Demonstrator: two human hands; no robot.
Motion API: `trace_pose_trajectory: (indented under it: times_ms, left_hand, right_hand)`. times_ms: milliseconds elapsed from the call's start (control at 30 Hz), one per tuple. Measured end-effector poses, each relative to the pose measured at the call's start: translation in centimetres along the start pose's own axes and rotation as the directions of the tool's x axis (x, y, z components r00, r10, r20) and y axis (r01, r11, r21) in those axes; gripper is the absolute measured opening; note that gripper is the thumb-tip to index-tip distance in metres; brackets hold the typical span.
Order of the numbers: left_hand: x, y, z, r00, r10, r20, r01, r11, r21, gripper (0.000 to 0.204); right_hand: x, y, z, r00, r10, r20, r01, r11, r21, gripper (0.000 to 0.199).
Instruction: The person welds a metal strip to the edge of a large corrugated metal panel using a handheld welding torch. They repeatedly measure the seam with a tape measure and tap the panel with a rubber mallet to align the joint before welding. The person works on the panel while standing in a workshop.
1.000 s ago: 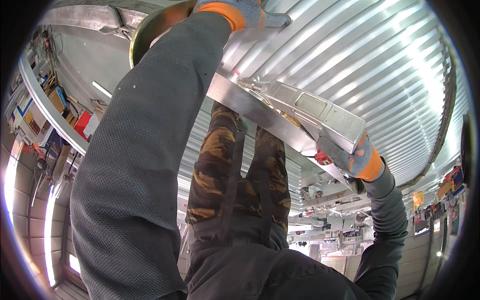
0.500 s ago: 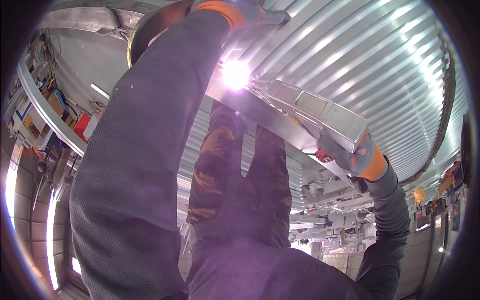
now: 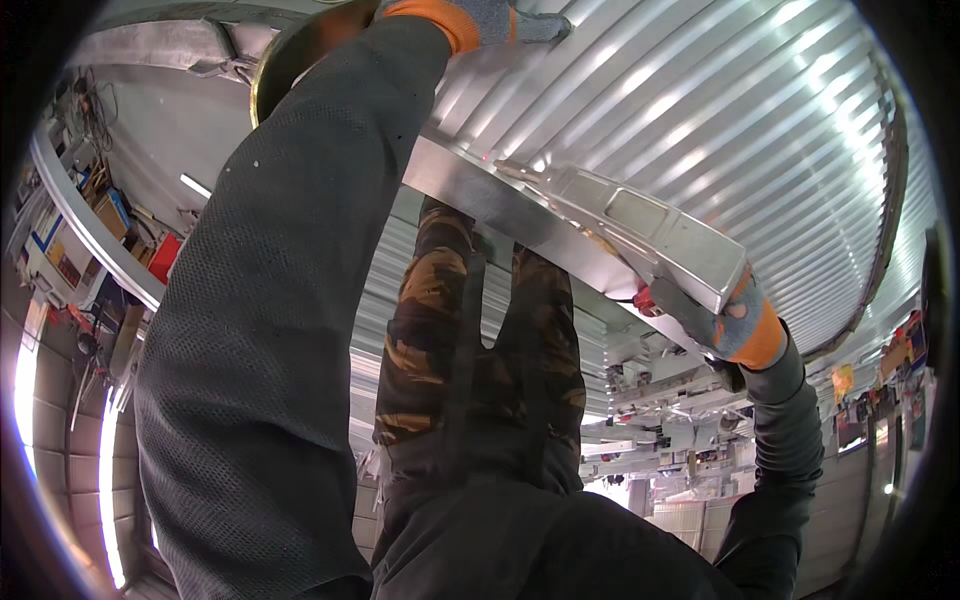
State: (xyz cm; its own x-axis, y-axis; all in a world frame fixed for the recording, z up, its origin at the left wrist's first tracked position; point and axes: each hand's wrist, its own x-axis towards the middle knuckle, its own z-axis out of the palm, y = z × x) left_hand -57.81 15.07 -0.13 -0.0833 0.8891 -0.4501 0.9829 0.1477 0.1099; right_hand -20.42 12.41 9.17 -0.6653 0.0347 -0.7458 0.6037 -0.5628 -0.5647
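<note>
where ribbed metal sheet spans overhead

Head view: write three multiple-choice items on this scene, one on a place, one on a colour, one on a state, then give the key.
1. Where does the left hand rest?
A. on the corrugated metal sheet
B. on the camouflage trousers
C. on a red box

2. What colour are the glove cuffs?
A. blue
B. orange
C. white

3. How is the right hand?
A. open and apart from everything
B. closed around the end of the silver tool
C. flat on the sheet

Key: 1 A, its gloved fingers lie on the ribbed sheet; 2 B, both cuffs show orange; 3 B, its fingers wrap the tool's end beside a red button.
</note>
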Motion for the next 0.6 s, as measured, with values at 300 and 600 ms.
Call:
trace_pose_trajectory:
  times_ms: [300, 600]
  left_hand:
    - [0.4, 0.5, -0.1, 0.998, -0.038, 0.052, 0.037, 0.999, 0.016, 0.129]
    - [4.4, -0.6, -1.1, 0.992, 0.096, 0.082, -0.095, 0.995, -0.019, 0.116]
  right_hand:
    - [-8.0, -1.0, 9.2, 0.942, 0.226, -0.247, 0.07, 0.587, 0.806, 0.038]
    - [-1.9, 2.4, 24.4, 0.775, 0.197, -0.601, 0.274, 0.752, 0.6, 0.056]
